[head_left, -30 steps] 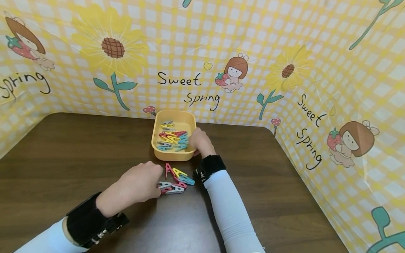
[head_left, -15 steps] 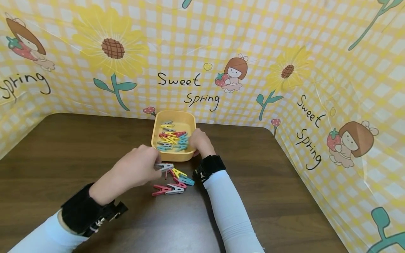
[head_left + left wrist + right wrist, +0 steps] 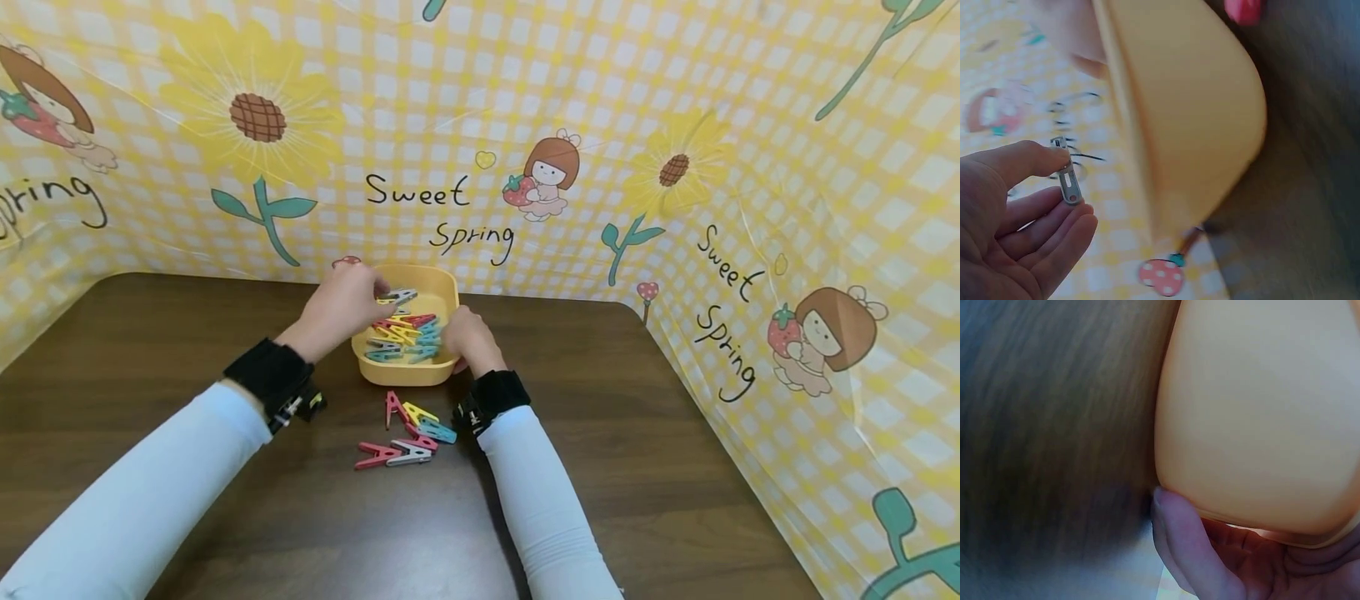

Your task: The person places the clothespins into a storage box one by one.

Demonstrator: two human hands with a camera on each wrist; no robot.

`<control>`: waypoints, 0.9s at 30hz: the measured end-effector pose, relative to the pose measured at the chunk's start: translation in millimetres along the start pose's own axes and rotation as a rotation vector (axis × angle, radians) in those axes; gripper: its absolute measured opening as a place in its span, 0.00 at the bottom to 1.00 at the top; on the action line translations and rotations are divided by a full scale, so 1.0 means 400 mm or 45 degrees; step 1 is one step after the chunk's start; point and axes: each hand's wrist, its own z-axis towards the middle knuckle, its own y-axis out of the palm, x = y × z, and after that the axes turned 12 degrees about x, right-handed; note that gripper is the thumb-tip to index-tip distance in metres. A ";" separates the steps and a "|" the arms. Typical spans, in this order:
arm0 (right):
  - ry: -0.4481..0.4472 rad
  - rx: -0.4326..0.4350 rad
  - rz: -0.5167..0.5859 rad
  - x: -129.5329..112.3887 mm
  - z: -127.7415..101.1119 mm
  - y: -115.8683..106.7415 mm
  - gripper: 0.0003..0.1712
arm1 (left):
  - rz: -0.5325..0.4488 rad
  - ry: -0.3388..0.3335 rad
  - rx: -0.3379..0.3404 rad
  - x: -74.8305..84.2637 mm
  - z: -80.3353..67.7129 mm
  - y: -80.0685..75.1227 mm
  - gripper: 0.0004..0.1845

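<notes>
Over the far left part of a yellow plastic basket [image 3: 405, 374], my left hand [image 3: 339, 307] pinches a grey clothespin [image 3: 1070, 180] between thumb and fingers. My right hand [image 3: 471, 340] grips the basket's right side, its thumb [image 3: 1188, 540] against the outer wall and the other fingers partly hidden. Several yellow, red, blue and grey clothespins [image 3: 397, 334] lie inside the basket. In front of it on the table are a yellow clothespin [image 3: 420, 413], a blue clothespin [image 3: 437, 431], a grey clothespin [image 3: 411, 453] and several red ones, including a red clothespin [image 3: 376, 456] at the near left.
The dark wooden table [image 3: 637, 467] ends at a yellow checked sheet [image 3: 420, 100] that rises behind and at both sides. The basket stands close to the sheet at the table's far edge. Black bands with cameras circle both wrists.
My left hand has lifted a grey clothespin from the loose group and carried it forward over the basket. The right hand stays at the basket's side. The view has shifted slightly.
</notes>
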 end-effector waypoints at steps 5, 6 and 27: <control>0.007 -0.005 0.006 -0.001 -0.005 0.001 0.32 | 0.112 -0.056 -0.119 -0.028 0.066 0.039 0.09; 0.010 -0.006 0.005 -0.002 -0.005 0.001 0.31 | 0.130 -0.069 -0.140 -0.030 0.077 0.046 0.12; 0.012 0.017 0.004 -0.003 -0.001 0.001 0.30 | 0.182 0.056 -0.230 -0.113 0.211 0.253 0.04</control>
